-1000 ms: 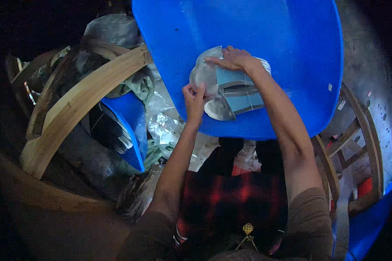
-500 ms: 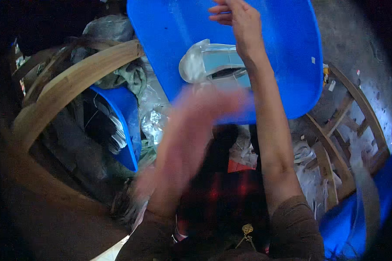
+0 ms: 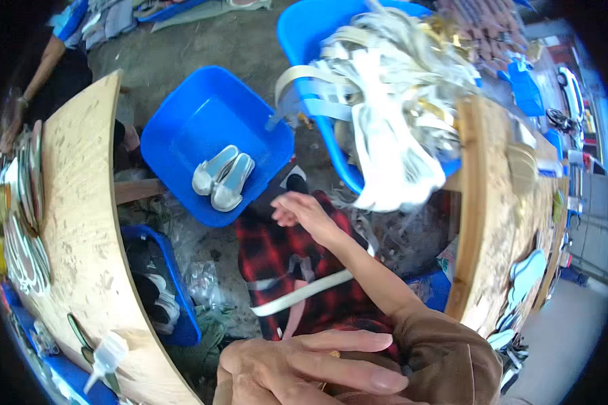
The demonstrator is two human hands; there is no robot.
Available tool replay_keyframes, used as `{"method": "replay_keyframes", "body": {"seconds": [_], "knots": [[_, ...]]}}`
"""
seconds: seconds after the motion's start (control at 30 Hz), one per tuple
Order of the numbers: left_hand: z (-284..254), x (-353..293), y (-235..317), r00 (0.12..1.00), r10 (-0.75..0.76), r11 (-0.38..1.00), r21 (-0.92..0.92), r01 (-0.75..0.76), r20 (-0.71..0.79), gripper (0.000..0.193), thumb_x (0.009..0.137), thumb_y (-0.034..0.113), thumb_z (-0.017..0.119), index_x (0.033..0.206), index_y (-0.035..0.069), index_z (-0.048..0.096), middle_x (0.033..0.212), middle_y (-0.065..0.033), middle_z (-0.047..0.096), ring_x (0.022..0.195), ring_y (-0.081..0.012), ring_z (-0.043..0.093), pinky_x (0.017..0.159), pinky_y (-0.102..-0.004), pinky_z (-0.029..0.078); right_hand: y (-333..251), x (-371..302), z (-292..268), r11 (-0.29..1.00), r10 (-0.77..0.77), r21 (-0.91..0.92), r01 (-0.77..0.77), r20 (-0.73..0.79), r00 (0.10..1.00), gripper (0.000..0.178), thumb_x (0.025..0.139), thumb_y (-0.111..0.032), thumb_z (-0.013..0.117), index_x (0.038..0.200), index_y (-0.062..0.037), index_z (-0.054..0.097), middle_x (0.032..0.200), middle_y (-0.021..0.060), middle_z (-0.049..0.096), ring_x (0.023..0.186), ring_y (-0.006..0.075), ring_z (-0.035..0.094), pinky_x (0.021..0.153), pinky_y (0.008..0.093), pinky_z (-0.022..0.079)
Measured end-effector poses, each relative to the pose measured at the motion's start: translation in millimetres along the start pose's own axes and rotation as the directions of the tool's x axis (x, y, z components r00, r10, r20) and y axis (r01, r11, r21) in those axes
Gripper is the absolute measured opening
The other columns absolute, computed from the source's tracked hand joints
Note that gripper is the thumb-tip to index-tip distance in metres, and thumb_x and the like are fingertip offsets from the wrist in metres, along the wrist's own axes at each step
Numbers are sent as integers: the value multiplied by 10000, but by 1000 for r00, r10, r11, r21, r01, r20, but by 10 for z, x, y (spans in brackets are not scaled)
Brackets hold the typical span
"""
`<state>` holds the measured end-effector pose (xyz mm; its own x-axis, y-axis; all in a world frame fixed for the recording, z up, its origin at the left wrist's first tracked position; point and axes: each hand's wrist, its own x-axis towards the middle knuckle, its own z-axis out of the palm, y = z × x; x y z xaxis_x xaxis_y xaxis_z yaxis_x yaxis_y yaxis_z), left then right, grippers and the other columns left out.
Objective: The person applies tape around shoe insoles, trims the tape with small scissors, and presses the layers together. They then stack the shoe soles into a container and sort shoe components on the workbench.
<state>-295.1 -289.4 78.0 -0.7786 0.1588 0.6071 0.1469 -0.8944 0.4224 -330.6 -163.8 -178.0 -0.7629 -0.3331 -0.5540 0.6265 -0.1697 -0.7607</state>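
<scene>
Close to the view at the bottom, my left hand [image 3: 297, 368] is open, its fingers stretched toward the right and nothing visible in them. My right hand [image 3: 300, 210] reaches out above my lap with loosely bent fingers, and it looks open with nothing in it. Just beyond it and to the left stands a blue plastic tub [image 3: 182, 111]. A pair of pale, shiny open-heeled shoes [image 3: 230, 177] with light-blue insoles lies inside. Across the red and black checked cloth [image 3: 267, 253] on my lap runs a pale strap [image 3: 304, 293].
Wooden worktops flank me, the left one [image 3: 81, 202] holding scissors [image 3: 81, 337] and a white squeeze bottle [image 3: 108, 354]. Beyond the right worktop [image 3: 496, 223], a blue tub [image 3: 294, 34] overflows with white straps [image 3: 385, 128]. Another person's arm [image 3: 40, 71] shows at far left.
My view has lifted and widened. The tub with the shoes appears farther off to the left. My right hand has drawn back from over it, while my left hand has come up close.
</scene>
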Motion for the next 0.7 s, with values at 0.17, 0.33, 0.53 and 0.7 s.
{"method": "replay_keyframes", "body": {"seconds": [0.17, 0.33, 0.53, 0.7], "knots": [[1237, -583, 168, 990, -39, 966, 248, 73, -137, 433, 924, 269, 548, 1301, 59, 504, 1290, -142, 541, 1192, -398, 499, 1004, -606, 359, 121, -1504, -465, 915, -83, -394, 84, 21, 996, 314, 927, -300, 577, 1084, -32, 620, 900, 66, 657, 793, 158, 627, 717, 278, 499], [1682, -1557, 886, 921, -174, 775, 528, 346, -348, 588, 940, 361, 464, 1393, 14, 320, 1397, -178, 401, 1253, -347, 445, 1048, -473, 343, 471, -2138, -509, -94, -346, -910, 404, 410, 844, 650, 807, -511, 619, 1223, -17, 545, 1161, 172, 579, 1106, 345, 528, 966, 422, 399], [-279, -2390, 168, 730, -338, -5, 777, 629, -593, 870, 747, 438, 724, 1413, 23, 347, 1472, -183, 317, 1379, -289, 285, 1130, -401, 212, 623, -2345, -496, -150, -330, -918, 368, 398, 856, 731, 761, -481, 653, 1306, -29, 469, 1272, 147, 472, 1262, 321, 364, 1054, 448, 263], [-288, -3224, 9, 792, -214, -491, 764, 418, -571, 666, 617, 513, 778, 1073, 63, 598, 1025, -131, 576, 1000, -331, 541, 827, -452, 435, 542, -1865, -747, 194, -446, -942, 274, 164, 880, 150, 811, -176, 597, 887, -49, 622, 752, 117, 576, 756, 277, 574, 723, 425, 434]]}}
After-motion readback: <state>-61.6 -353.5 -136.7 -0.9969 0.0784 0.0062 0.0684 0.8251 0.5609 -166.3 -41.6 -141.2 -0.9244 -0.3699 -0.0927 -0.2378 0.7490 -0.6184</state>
